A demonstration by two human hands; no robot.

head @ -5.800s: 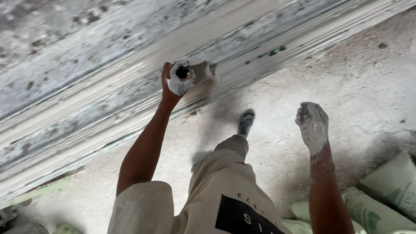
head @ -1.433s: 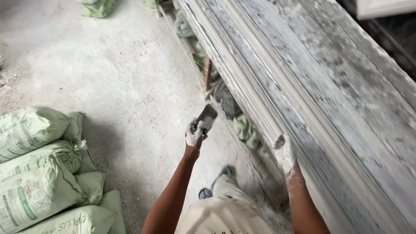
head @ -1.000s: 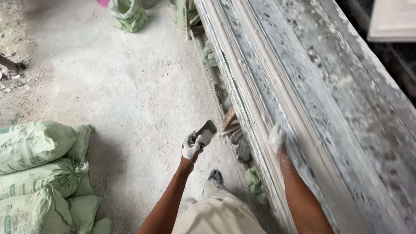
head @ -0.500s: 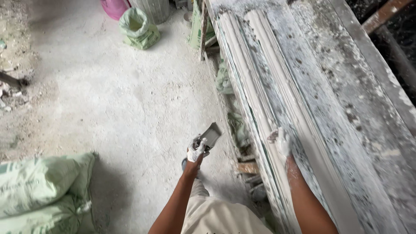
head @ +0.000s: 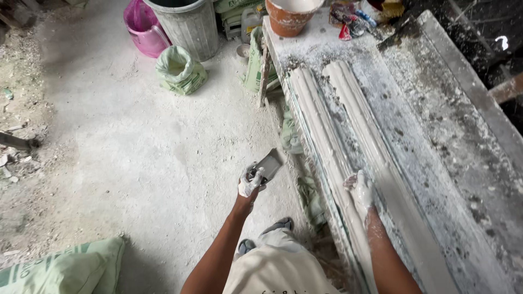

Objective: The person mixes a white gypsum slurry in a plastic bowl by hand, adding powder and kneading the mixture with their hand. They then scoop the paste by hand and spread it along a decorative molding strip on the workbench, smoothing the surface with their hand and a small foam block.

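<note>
In the head view, a flat scraper blade (head: 268,163) is held in the closed grip of the plaster-coated left hand (head: 249,184), out over the dusty floor (head: 136,152) just off the worktop's (head: 452,163) near edge. The right hand (head: 362,188) is laid, fingers spread, on the wet plaster moulding (head: 327,136) along that edge. An orange bucket (head: 290,13) is seen at the worktop's far end.
</note>
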